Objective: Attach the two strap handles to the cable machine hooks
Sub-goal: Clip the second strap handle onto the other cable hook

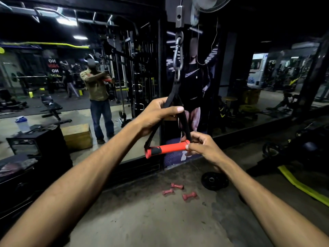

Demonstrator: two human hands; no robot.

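A strap handle with a red grip (170, 148) and black webbing hangs from a steel carabiner hook (178, 55) under the cable machine's pulley block (180, 16). The strap's metal ring sits in the bottom of the hook. My left hand (156, 113) is closed around the black webbing a little above the grip. My right hand (201, 147) pinches the right end of the red grip. Only one strap handle is in view.
A wall mirror (80, 77) ahead reflects a person, benches and racks. Three small pink dumbbells (179, 190) and a black weight plate (214, 180) lie on the concrete floor below. A black box (35, 143) with a shaker bottle stands left; equipment with a yellow pad (302, 186) lies right.
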